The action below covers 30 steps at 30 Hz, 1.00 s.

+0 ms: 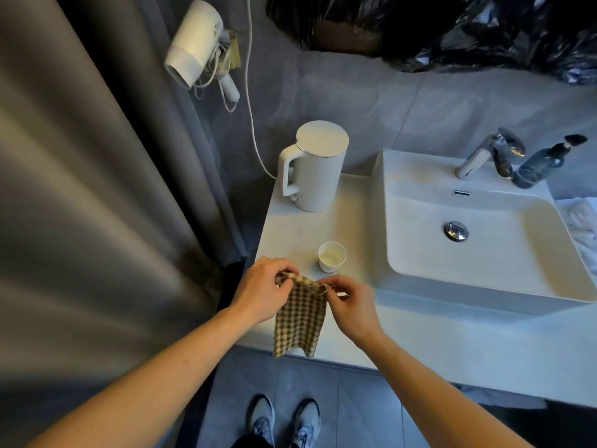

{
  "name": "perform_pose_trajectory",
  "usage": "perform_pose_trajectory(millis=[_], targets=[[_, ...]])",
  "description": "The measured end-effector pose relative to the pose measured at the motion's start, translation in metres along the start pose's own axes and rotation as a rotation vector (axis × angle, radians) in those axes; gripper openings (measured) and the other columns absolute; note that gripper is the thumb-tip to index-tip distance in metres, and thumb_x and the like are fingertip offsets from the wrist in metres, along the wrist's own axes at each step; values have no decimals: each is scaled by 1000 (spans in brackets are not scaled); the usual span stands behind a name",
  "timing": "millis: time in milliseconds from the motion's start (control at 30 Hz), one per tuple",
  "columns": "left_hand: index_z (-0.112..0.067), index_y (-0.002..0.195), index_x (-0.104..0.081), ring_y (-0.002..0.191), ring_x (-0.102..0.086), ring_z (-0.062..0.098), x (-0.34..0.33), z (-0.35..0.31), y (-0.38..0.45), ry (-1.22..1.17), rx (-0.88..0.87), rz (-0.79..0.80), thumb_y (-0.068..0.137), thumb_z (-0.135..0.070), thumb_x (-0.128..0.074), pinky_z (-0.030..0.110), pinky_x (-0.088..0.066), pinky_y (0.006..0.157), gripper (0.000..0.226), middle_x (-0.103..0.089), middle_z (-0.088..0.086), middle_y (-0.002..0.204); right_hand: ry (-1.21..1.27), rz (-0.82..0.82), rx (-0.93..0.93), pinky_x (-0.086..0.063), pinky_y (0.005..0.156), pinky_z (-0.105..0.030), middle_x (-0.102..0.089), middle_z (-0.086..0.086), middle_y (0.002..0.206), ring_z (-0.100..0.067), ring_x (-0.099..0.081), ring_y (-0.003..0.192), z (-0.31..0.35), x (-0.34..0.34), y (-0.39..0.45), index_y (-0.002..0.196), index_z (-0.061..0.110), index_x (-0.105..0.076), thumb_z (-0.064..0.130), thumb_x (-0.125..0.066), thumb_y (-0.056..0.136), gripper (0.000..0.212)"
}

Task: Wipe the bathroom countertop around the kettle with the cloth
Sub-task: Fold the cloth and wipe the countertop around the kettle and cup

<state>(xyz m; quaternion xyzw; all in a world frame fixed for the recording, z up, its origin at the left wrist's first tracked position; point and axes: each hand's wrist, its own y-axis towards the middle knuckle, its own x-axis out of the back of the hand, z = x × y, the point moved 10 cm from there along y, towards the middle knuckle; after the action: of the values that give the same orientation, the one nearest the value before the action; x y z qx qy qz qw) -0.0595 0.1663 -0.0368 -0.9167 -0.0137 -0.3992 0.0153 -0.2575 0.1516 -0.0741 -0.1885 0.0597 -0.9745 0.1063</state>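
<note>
A brown-and-cream checked cloth hangs over the front of the white countertop, held up by its top edge. My left hand pinches its left corner and my right hand pinches its right corner. The white kettle stands upright at the back of the countertop, handle to the left, well beyond both hands. Its cord runs up the wall.
A small paper cup stands between the kettle and my hands. A white basin with a chrome tap and a dark pump bottle fills the right. A grey curtain hangs left, a hair dryer on the wall.
</note>
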Motion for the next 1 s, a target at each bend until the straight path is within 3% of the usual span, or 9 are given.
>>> perform_pose_trajectory(millis=[100, 267, 467, 533, 700, 867, 1000], targets=[[-32, 98, -76, 100, -58, 9, -23, 9, -4, 43, 32, 7, 88, -16, -70, 35, -52, 92, 20, -73, -17, 98, -132, 4, 10, -60, 86, -27, -78, 16, 102, -3, -71, 98, -29, -4, 4, 101, 25, -82, 5, -68, 96, 24], [-23, 113, -78, 113, -57, 17, -80, 25, -22, 182, 34, 176, 94, -16, -69, 27, -44, 100, 23, -72, -5, 118, -501, 157, 16, -54, 99, -29, -75, 10, 122, -15, -70, 112, -72, -27, -4, 111, 27, -80, 9, -64, 97, 29], [-19, 140, -62, 133, -47, 22, -117, 62, -25, 315, 98, 473, 91, -8, -62, 29, -39, 112, 50, -59, 0, 143, -586, 405, -149, -38, 117, -28, -49, 4, 159, -17, -49, 143, -109, -58, -23, 140, 24, -66, 16, -57, 91, 50], [-21, 144, -59, 142, -41, 19, -115, 71, -25, 298, 115, 535, 92, -11, -61, 29, -32, 118, 53, -53, -2, 152, -547, 367, -175, -33, 120, -28, -40, 2, 165, -19, -41, 149, -112, -64, -28, 148, 24, -57, 17, -58, 93, 55], [-26, 147, -56, 149, -32, 16, -90, 100, -9, 289, 110, 515, 95, -17, -60, 31, -27, 121, 53, -38, -7, 163, -492, 235, -174, -14, 125, -25, -17, -6, 174, -25, -17, 160, -108, -99, -22, 163, 24, -31, 33, -59, 100, 70], [-24, 160, -34, 157, -19, 21, -74, 136, 31, 363, 88, 576, 95, -22, -60, 35, -27, 124, 70, -13, -4, 173, -658, 194, -287, -2, 131, -48, 13, -8, 175, -38, 14, 160, -113, -140, -7, 167, 28, 0, 57, -44, 102, 84], [-24, 167, -11, 160, -3, 22, -72, 164, 71, 422, 36, 662, 98, -27, -58, 40, -25, 126, 83, 11, -5, 174, -730, 121, -387, 6, 129, -54, 27, -9, 170, -40, 26, 156, -114, -166, 8, 167, 28, 6, 56, -35, 105, 79]])
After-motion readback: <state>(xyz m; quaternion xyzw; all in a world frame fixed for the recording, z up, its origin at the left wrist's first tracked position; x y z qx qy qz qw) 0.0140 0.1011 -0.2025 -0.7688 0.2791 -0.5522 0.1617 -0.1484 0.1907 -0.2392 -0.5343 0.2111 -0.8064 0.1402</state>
